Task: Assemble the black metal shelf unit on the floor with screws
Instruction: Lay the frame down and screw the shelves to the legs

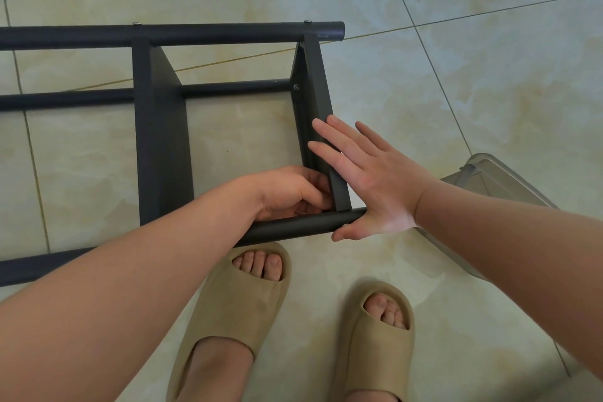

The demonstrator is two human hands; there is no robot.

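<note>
- The shelf (228, 33) lies on its side on the floor (456, 59), straight in front of me, and its end panel (315, 75) is my mark for everything else.
- The end panel runs from the far tube (65, 37) down to the near tube (293, 227), which crosses just under its lower end.
- A screw (296, 87) sits in the panel's inner face, where the middle tube (235, 88) meets it.
- One screw head (307, 21) stands on the far tube right above the panel, and a second screw head (136, 23) is well to the left of it.
- A second panel (160, 140) stands left of the end panel, with bare floor between them.
- My left hand (293, 192) is tucked into the inner corner where the end panel meets the near tube. Its fingers are curled tight against the panel's foot, and I cannot tell whether they pinch anything.
- My right hand (368, 179) lies flat on the panel's outer side, fingers straight and slightly spread. The palm sits against the near tube's open end and the thumb reaches under it.
- A clear plastic box (483, 176) rests on the floor to the right of the panel, partly behind my right forearm.
- My feet in tan slippers, the left slipper (235, 310) and the right slipper (375, 346), stand below the panel on my side of the near tube.
</note>
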